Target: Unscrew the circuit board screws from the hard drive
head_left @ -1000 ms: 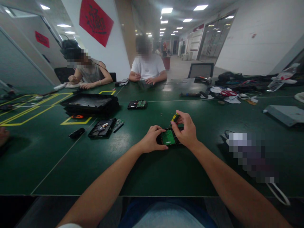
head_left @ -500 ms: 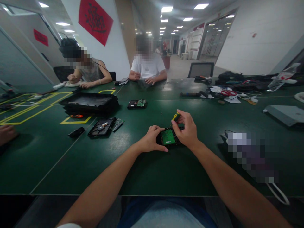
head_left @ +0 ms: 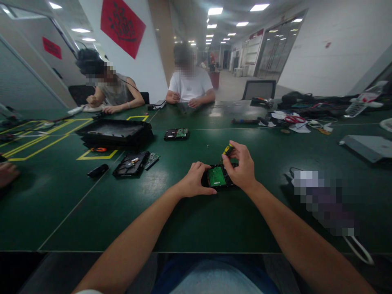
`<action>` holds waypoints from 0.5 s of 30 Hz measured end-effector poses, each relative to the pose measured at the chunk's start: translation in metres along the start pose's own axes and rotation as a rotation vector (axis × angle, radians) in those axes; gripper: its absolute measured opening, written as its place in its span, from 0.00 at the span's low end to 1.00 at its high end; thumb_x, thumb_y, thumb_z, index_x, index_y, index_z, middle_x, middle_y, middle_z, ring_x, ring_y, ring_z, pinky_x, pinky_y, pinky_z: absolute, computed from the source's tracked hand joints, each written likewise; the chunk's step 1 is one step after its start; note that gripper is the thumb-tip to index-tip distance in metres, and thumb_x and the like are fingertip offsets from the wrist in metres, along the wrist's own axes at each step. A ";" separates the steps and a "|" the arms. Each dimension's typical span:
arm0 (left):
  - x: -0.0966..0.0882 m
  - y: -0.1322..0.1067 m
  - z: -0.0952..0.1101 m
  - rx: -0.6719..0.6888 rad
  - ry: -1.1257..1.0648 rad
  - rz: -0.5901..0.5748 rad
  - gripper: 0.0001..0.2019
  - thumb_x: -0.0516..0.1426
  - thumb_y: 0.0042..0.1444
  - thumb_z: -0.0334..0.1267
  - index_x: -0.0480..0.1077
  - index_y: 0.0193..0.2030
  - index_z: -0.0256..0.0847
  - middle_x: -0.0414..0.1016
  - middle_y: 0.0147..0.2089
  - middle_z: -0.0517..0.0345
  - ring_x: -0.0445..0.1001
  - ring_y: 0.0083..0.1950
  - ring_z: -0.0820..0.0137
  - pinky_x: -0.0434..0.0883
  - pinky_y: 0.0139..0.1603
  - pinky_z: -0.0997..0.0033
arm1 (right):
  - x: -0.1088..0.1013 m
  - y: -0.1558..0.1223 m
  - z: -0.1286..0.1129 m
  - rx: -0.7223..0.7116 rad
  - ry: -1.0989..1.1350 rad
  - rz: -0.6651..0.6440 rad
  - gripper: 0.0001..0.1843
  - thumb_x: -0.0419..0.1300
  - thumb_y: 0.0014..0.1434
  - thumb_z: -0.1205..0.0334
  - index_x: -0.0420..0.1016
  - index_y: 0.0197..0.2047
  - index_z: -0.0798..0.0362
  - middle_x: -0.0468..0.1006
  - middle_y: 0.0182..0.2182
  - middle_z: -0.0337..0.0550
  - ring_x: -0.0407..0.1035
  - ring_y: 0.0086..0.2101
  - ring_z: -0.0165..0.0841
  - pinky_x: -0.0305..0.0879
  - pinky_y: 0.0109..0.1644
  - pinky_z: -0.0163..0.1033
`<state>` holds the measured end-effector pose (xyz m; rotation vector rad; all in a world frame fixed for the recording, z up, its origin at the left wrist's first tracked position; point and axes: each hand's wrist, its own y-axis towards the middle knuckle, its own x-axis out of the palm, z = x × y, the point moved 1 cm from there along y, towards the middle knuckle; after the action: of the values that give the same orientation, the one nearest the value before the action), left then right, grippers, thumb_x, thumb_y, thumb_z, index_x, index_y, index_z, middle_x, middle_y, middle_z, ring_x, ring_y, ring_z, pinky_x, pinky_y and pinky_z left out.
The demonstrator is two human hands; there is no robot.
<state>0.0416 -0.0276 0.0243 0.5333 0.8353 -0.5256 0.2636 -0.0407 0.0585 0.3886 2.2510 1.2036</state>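
A black hard drive with a green circuit board [head_left: 217,176] lies on the green table in front of me. My left hand [head_left: 197,179] grips its left end between thumb and fingers. Above the drive's right part, my right hand [head_left: 241,165] is closed round a yellow and black screwdriver [head_left: 227,150]. The screwdriver's tip is hidden behind my fingers. A few tiny screws [head_left: 208,146] lie on the table just beyond the drive.
To the left are an opened hard drive [head_left: 131,164], a loose circuit board [head_left: 152,161] and stacked black trays [head_left: 114,132]. Another drive [head_left: 176,134] lies farther back. A pixelated object [head_left: 324,202] is at right. Two people sit across the table; another person's hand [head_left: 8,172] shows at far left.
My hands keep nearly the same pose on the drive and screwdriver. The other person's hand at far left has shifted slightly left.
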 end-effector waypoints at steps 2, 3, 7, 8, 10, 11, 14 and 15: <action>0.001 0.000 0.001 0.004 0.012 0.007 0.45 0.71 0.43 0.60 0.65 0.65 0.42 0.67 0.56 0.46 0.65 0.59 0.50 0.70 0.62 0.46 | -0.001 0.000 0.001 -0.002 -0.003 -0.001 0.27 0.62 0.66 0.60 0.63 0.66 0.43 0.72 0.52 0.48 0.75 0.38 0.36 0.81 0.44 0.48; 0.001 0.000 0.001 0.005 0.015 0.010 0.44 0.71 0.44 0.60 0.66 0.64 0.41 0.67 0.56 0.46 0.65 0.59 0.50 0.70 0.62 0.46 | -0.001 0.000 0.001 -0.004 -0.007 0.000 0.28 0.62 0.66 0.60 0.63 0.67 0.43 0.72 0.52 0.48 0.75 0.39 0.36 0.81 0.44 0.48; 0.001 0.000 0.003 -0.002 0.014 0.015 0.41 0.71 0.45 0.58 0.67 0.63 0.41 0.67 0.55 0.47 0.66 0.58 0.51 0.70 0.61 0.47 | -0.001 -0.001 0.003 -0.013 -0.018 0.002 0.28 0.63 0.65 0.61 0.63 0.67 0.43 0.72 0.53 0.49 0.75 0.39 0.36 0.81 0.43 0.47; 0.001 0.000 0.003 -0.006 0.010 0.014 0.41 0.71 0.45 0.58 0.67 0.62 0.42 0.68 0.55 0.47 0.66 0.58 0.51 0.70 0.61 0.47 | 0.000 -0.001 0.003 -0.013 -0.019 0.001 0.28 0.63 0.65 0.61 0.63 0.67 0.43 0.73 0.53 0.49 0.76 0.39 0.36 0.81 0.43 0.47; 0.000 0.001 0.002 -0.014 0.001 0.010 0.41 0.71 0.44 0.57 0.67 0.63 0.42 0.68 0.55 0.47 0.66 0.58 0.51 0.70 0.61 0.46 | 0.000 -0.002 0.003 -0.011 -0.019 -0.004 0.28 0.63 0.65 0.61 0.63 0.67 0.43 0.72 0.53 0.48 0.76 0.38 0.35 0.81 0.43 0.46; 0.000 0.001 0.001 -0.016 -0.002 0.005 0.42 0.72 0.44 0.57 0.66 0.63 0.43 0.68 0.55 0.47 0.66 0.58 0.51 0.70 0.61 0.46 | 0.000 -0.002 0.003 -0.009 -0.018 -0.009 0.28 0.63 0.65 0.61 0.63 0.67 0.43 0.72 0.52 0.48 0.76 0.38 0.35 0.81 0.43 0.46; 0.001 0.001 -0.001 -0.018 -0.010 0.002 0.42 0.72 0.44 0.57 0.66 0.63 0.43 0.67 0.56 0.47 0.66 0.59 0.50 0.71 0.61 0.46 | 0.001 -0.002 0.002 -0.008 -0.015 -0.014 0.28 0.63 0.65 0.61 0.63 0.66 0.43 0.73 0.52 0.48 0.76 0.38 0.35 0.81 0.43 0.46; 0.001 0.001 -0.001 -0.016 -0.011 0.003 0.42 0.71 0.45 0.57 0.66 0.64 0.43 0.67 0.56 0.47 0.66 0.59 0.50 0.71 0.61 0.46 | 0.000 -0.002 0.001 -0.010 -0.014 -0.016 0.28 0.62 0.65 0.61 0.63 0.66 0.44 0.73 0.52 0.48 0.76 0.38 0.35 0.81 0.42 0.46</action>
<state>0.0420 -0.0265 0.0230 0.5160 0.8272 -0.5184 0.2637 -0.0408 0.0566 0.3737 2.2310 1.2001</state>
